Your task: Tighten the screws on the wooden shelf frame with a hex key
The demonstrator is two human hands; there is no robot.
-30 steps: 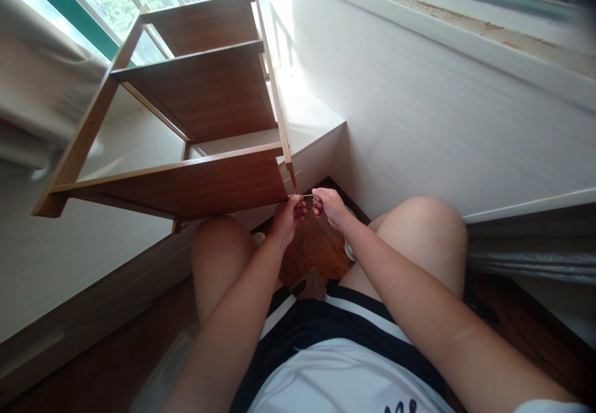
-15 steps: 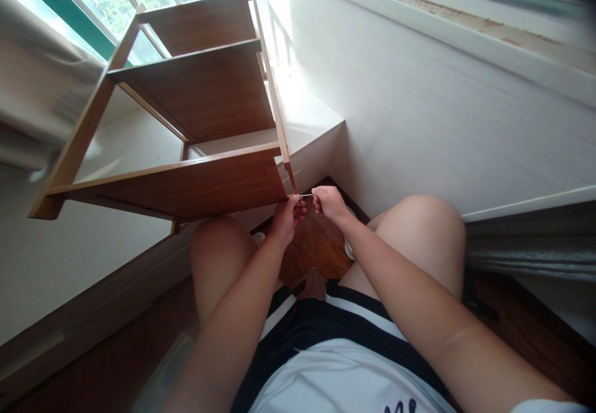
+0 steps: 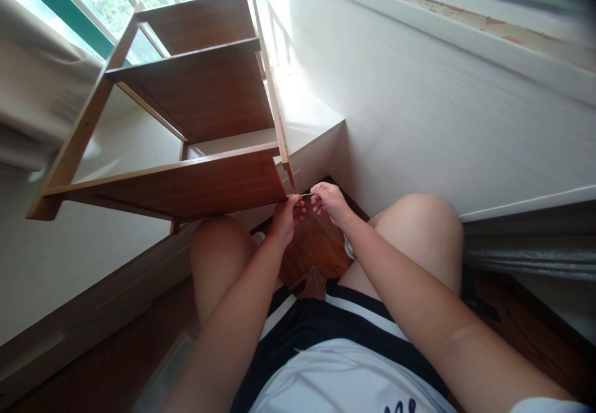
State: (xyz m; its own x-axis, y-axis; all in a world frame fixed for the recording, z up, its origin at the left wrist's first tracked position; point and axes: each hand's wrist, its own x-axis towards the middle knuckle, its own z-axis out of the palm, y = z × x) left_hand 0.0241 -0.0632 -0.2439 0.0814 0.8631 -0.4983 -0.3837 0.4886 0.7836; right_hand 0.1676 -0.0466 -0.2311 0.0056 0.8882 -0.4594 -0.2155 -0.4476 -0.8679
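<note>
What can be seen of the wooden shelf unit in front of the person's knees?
The shelf unit is brown wood, with three flat boards set between paler, slim corner posts and a thin back rail. It is tilted, and its far part lies over a white ledge by the window. Nothing lies on the boards. At its near corner post the left hand is curled, and the right hand pinches a thin metal rod that points at that corner.

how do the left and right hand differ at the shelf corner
The left hand curls against a corner of the wooden shelf; the right hand is clear of the wood. The right hand pinches the outer end of the thin rod; the left hand is at its shelf end. Both are bare, close together.
</note>
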